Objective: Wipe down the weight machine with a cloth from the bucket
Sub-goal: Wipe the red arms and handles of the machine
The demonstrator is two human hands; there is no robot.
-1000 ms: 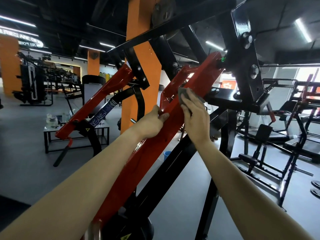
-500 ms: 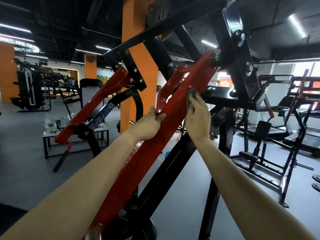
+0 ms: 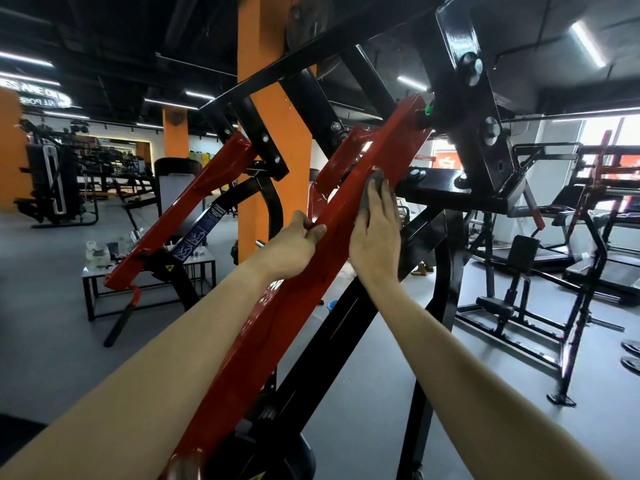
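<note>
On the glossy red arm (image 3: 270,341), your flat right hand (image 3: 375,240) presses a grey cloth (image 3: 379,176), mostly hidden; your left hand (image 3: 294,249) grips the edge.

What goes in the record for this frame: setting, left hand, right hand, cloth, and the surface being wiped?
setting: gym floor, at a black-framed weight machine
left hand: grips the edge of the near red arm
right hand: flat, pressing the cloth against the red arm
cloth: grey, mostly covered by the right hand
surface being wiped: upper part of the red arm
</note>
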